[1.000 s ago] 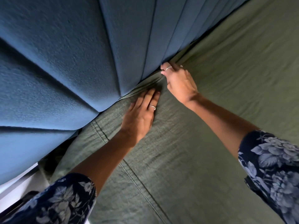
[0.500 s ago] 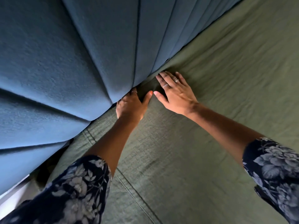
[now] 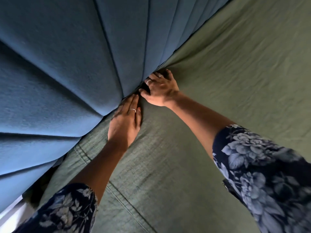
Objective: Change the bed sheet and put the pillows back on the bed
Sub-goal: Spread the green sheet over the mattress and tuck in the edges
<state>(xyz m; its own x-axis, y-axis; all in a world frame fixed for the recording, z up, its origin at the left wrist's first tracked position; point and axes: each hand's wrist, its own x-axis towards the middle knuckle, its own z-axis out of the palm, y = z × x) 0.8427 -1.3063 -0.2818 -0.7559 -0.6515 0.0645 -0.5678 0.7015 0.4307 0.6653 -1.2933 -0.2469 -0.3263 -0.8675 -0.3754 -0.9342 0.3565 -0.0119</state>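
Both hands are working the green sheet against the blue headboard.

The left hand is pressing flat, fingers together; the right hand is disappearing fingertips-first into the gap, its grip impossible to make out.

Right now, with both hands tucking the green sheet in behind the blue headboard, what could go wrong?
1. The right hand has its fingertips buried in the gap under the headboard, so they could get pinched.
2. The left hand presses flat on the green sheet; wrinkles fanning from the tuck may get trapped there.
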